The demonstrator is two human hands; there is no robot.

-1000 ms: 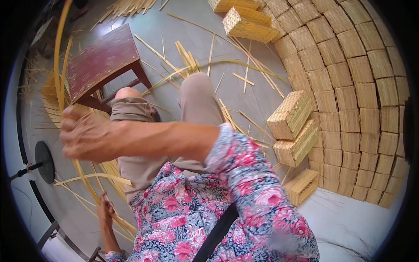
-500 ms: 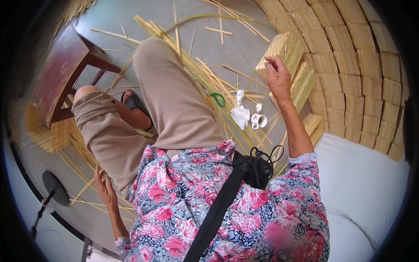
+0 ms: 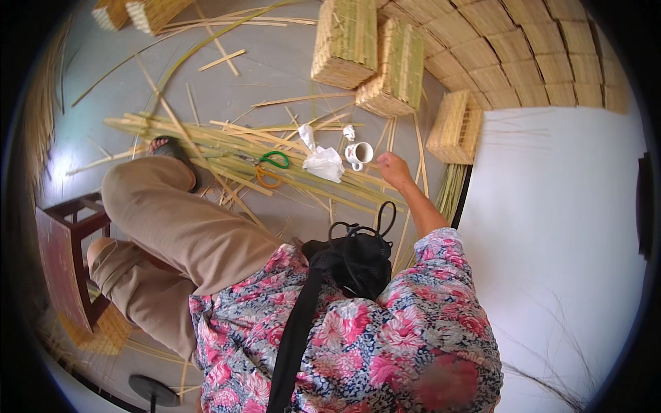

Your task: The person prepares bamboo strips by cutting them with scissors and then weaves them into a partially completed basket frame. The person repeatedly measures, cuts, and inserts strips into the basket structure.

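Observation:
My right hand (image 3: 394, 170) hangs just right of a white mug (image 3: 359, 156), with a small gap between them. Its fingers are curled in and nothing shows in them. The mug stands among pale split strips (image 3: 303, 180) on the floor. Crumpled white tissue (image 3: 323, 164) lies to its left, and a smaller wad of tissue (image 3: 349, 133) sits behind it. Farther left, green-handled scissors (image 3: 275, 160) rest on the strips beside an orange-handled tool (image 3: 268, 180). My left hand is out of view.
Woven strip blocks (image 3: 344, 48) stand beyond the mug, before a tall stacked wall of them (image 3: 509, 41). Another block (image 3: 454, 127) is by the white wall (image 3: 551, 206). A dark red wooden stool (image 3: 65, 261) stands left of my legs. A black bag (image 3: 354, 261) hangs at my waist.
My view and body have turned to the right. My right hand has come away from the woven blocks to beside the mug. My left hand has gone out of view.

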